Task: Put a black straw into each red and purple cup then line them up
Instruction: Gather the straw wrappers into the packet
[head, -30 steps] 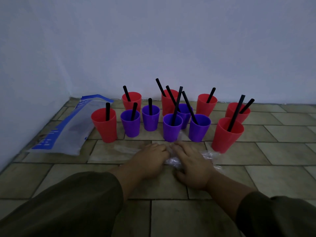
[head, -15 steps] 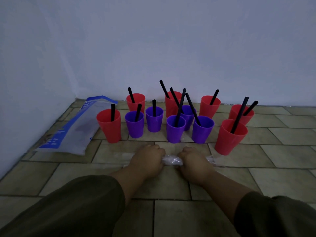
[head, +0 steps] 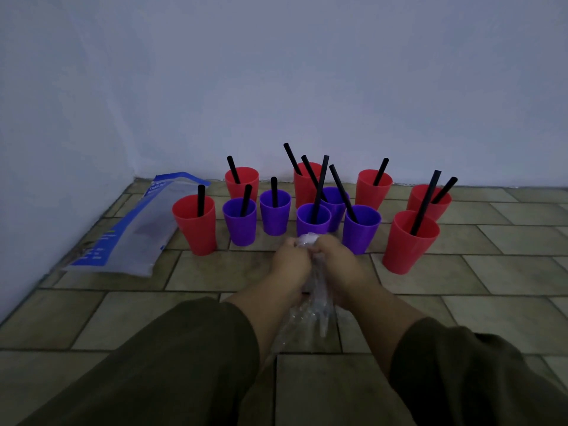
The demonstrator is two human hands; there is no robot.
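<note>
Several red cups, such as the front-left one (head: 195,224) and the front-right one (head: 408,241), stand on the tiled floor with several purple cups (head: 239,221) between them, in two loose rows. Each cup holds a black straw (head: 319,189). In front of the cups my left hand (head: 290,261) and my right hand (head: 336,259) are fisted side by side around a crumpled clear plastic wrapper (head: 310,305), lifted off the floor. The wrapper's tail hangs down between my forearms.
A blue and clear plastic bag (head: 135,229) lies flat at the left by the wall corner. A plain wall (head: 276,87) runs close behind the cups. Bare floor tiles (head: 507,272) lie to the right.
Both hands gathered the clear wrapper that lay flat on the floor, bunched it together and raised it off the tiles. The cups and straws have not moved.
</note>
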